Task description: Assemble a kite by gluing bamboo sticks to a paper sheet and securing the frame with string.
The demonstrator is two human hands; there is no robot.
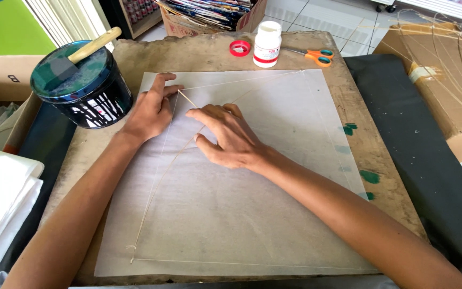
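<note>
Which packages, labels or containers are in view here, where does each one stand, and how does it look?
Bottle: far edge of the board, white, round, with a red and white label.
Red lid: left of the bottle, round.
Tin: far left, near the left hand, round, dark, a brush across its top.
Open box: behind the board, brown cardboard, full of printed sheets.
Closed box: right, brown, taped.

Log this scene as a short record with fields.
Surface: worn wooden board
Work: white paper sheet with thin stick frame
Left hand: flat on the paper's upper left
Right hand: fingertips pressing near a stick
Left of the board: dark paint tin, foam brush on top
Far edge: glue bottle, red cap, orange scissors
</note>
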